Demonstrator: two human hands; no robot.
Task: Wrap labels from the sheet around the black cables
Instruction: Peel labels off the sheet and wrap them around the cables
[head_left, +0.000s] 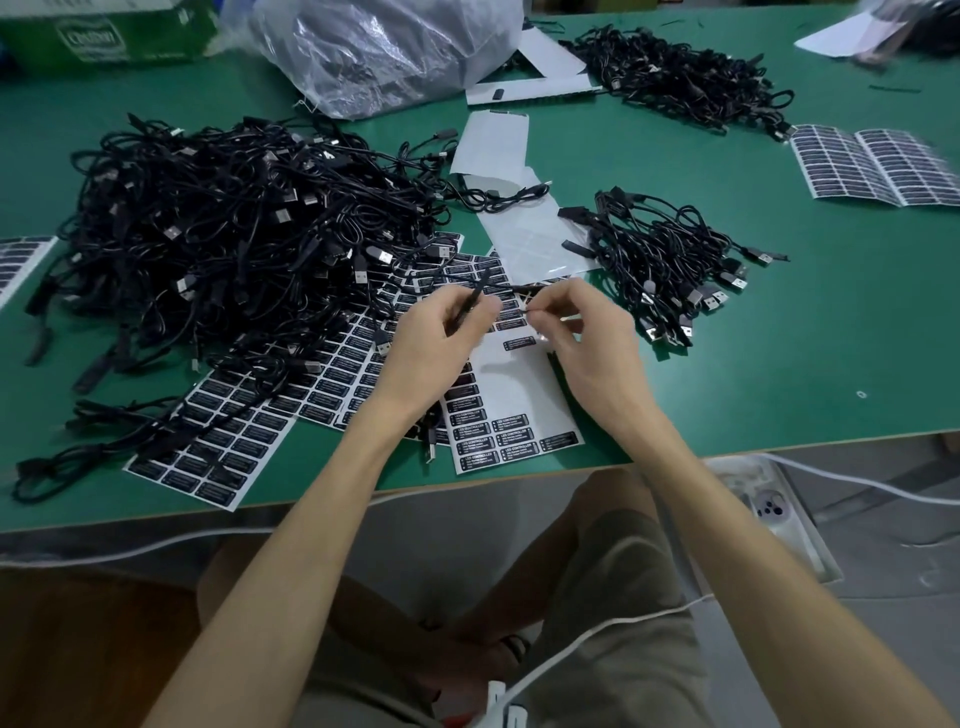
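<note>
Seen from a single wide-angle camera on the person's head, facing forward and steeply down over the near edge of the green desk (779, 364). It sits close above the left hand (441, 338) and right hand (587, 332), near enough to show the black cable (511, 287) between them. The lap (597, 597) fills the bottom.

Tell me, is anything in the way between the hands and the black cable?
No. Both the left hand and the right hand hold the black cable, just above the label sheet. Nothing visible lies between them.
</note>
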